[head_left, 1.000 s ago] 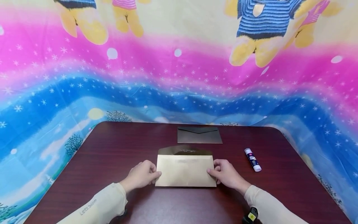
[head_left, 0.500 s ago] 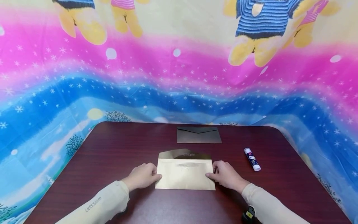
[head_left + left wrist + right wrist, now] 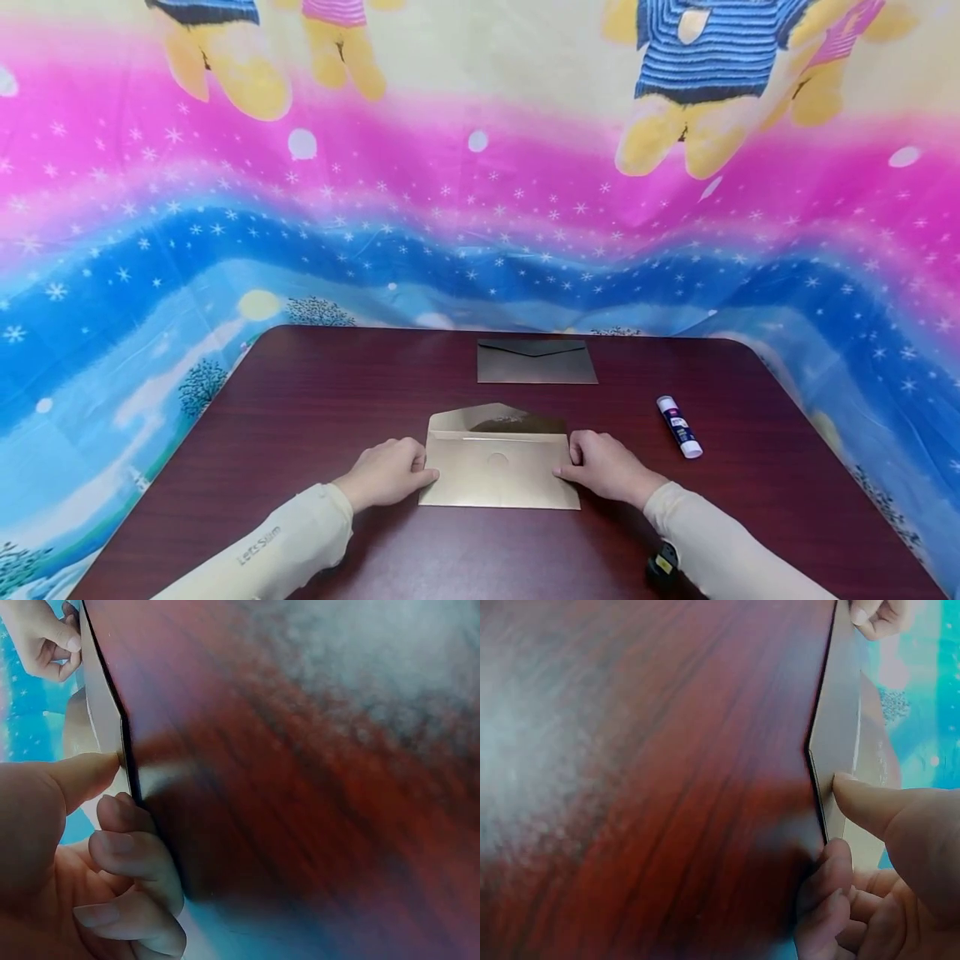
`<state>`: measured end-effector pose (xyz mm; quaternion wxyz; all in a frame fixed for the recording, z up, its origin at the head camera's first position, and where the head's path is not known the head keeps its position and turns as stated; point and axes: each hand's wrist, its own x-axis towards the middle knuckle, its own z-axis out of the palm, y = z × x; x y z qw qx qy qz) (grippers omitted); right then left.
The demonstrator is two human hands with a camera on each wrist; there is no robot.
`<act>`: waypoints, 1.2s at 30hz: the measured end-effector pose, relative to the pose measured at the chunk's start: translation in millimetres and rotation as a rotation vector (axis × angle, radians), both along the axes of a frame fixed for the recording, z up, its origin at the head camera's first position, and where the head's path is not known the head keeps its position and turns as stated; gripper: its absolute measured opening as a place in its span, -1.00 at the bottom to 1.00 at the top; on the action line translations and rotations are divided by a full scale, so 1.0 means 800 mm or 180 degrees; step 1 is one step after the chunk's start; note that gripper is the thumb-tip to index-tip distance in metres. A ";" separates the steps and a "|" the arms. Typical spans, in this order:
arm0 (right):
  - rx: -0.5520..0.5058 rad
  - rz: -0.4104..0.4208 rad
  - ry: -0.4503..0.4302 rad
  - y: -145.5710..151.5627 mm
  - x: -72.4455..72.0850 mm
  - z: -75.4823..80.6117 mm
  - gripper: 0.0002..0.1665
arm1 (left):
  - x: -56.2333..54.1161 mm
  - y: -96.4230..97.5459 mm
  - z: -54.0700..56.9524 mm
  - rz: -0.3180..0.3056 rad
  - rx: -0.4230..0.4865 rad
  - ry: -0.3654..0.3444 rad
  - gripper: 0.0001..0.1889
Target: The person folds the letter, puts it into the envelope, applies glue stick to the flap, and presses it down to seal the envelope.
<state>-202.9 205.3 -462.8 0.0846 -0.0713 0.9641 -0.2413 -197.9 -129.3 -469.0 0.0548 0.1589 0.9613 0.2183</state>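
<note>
A gold envelope (image 3: 497, 475) lies close to the tabletop in the head view, its flap (image 3: 480, 417) raised open along the far edge. By its left side my left hand (image 3: 386, 472) pinches it, thumb on top and curled fingers at the edge. On the opposite side my right hand (image 3: 609, 467) pinches the right edge in the same way. Both wrist views show the envelope's side edge between thumb and fingers, near the table surface. A faint round mark shows on the envelope's front panel.
A dark grey envelope (image 3: 537, 367) with its flap down lies at the back of the brown table (image 3: 360, 367). To the right lies a glue stick (image 3: 679, 427). A printed curtain (image 3: 480, 192) hangs behind the table.
Both hands have lowered the gold envelope slightly toward the near side, tilting it flatter. Its flap now shows more of its pointed shape. The grip on both sides is unchanged.
</note>
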 end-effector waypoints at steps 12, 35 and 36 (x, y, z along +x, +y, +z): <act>-0.0343 -0.0046 -0.0076 0.007 0.006 0.001 -0.67 | 0.004 -0.001 0.004 0.0115 0.0035 -0.0018 -0.55; -0.0385 -0.0268 0.0762 0.066 -0.005 0.032 -0.77 | 0.007 0.038 0.037 -0.0164 0.0680 0.0193 -0.91; -0.0353 -0.0290 0.0806 0.070 -0.006 0.033 -0.77 | 0.007 0.040 0.038 -0.0164 0.0697 0.0181 -0.90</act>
